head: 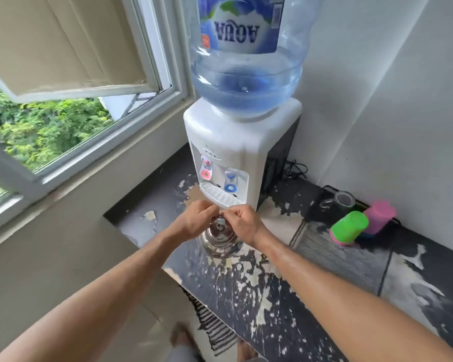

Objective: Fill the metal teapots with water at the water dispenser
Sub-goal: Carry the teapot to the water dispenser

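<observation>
Teapot (pixel 219 237) sits directly beneath both hands, on the worn counter (pixel 249 288) just in front of the water dispenser (pixel 236 142). The left hand (pixel 198 218) and the right hand (pixel 242 220) meet over its top, fingers curled inward and knuckles nearly touching. They appear to pinch something thin at the pot's crown — most likely the raised handle — though the fingers hide the exact point of contact. Neither hand is nearer; they share the same spot from opposite sides.

What the coming move turns on is the gap beyond the hands. The drip tray (pixel 221 196) lies just past the fingertips, and the taps hang above it — the red tap (pixel 205 171) up and to the left of the left hand, the blue tap (pixel 230 184) almost straight ahead of the right hand. The pot is not yet under either spout; it stands on the near side of the tray. Its lid (pixel 219 229) looks to be on, the small knob showing between the wrists, so filling likely calls for the lid to come off first. Then, as I judge it, the pot needs lifting forward and up, away from the body, until its mouth is below a spout.

Off beyond the right hand, well apart, a green cup (pixel 348 227) and a pink cup (pixel 379 215) lie on a dark mat (pixel 338 265).
</observation>
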A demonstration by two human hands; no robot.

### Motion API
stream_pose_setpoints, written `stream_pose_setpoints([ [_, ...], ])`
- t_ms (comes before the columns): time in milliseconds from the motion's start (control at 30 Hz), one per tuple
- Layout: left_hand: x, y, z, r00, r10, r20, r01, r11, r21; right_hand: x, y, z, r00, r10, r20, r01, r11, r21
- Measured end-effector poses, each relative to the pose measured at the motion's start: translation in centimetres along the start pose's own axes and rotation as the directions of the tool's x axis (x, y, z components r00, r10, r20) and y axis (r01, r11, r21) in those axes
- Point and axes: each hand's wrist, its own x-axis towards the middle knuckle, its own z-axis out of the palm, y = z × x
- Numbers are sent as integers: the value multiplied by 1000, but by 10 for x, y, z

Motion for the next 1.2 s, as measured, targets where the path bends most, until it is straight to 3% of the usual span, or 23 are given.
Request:
stream_pose_setpoints([
  [133,33,-23,-14,990,48,131,-48,999,-2,29,14,16,994,85,-64,-83,996,33],
  [400,86,-75,-43,925,-2,380,-29,997,77,65,26,56,952,229,-203,-217,973,79],
  [700,112,-104,-59,863,23,505,-84,992,98,82,33,87,882,332,-334,-317,943,101],
  [1000,113,-119,-55,826,-6,564,-55,994,92,72,47,92,865,363,-346,-340,932,128],
  [1200,112,-125,-63,814,-54,578,-77,977,200,60,44,87,906,356,-227,-363,932,16],
])
